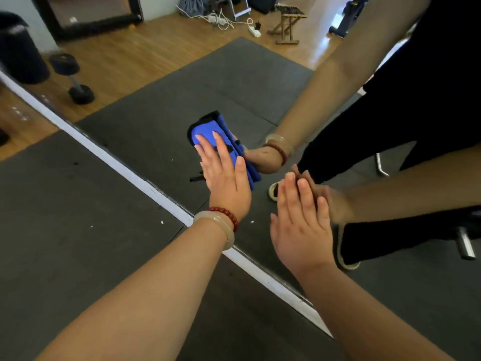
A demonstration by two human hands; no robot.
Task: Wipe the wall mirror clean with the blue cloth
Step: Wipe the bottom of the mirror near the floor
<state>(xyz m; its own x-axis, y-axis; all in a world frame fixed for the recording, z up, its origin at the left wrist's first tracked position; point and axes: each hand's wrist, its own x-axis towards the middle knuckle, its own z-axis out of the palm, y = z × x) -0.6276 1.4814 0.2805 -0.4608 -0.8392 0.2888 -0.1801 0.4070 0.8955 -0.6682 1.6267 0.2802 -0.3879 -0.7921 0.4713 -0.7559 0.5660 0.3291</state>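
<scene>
The wall mirror [234, 82] fills the upper right of the head view, and its white bottom edge runs diagonally from upper left to lower right. My left hand [223, 173] presses the folded blue cloth [208, 130] flat against the glass with straight fingers. Two bracelets circle that wrist. My right hand [299, 220] lies flat on the glass to the right of the cloth, fingers straight and together, holding nothing. Both arms and the cloth show again as reflections in the mirror.
Dark grey floor mats [65, 217] lie below the mirror's edge. The reflection shows a dumbbell [75, 79], a power strip with cables [234, 22], a folding stool [286, 24] and a person's dark-trousered legs [390, 139] on wooden floor.
</scene>
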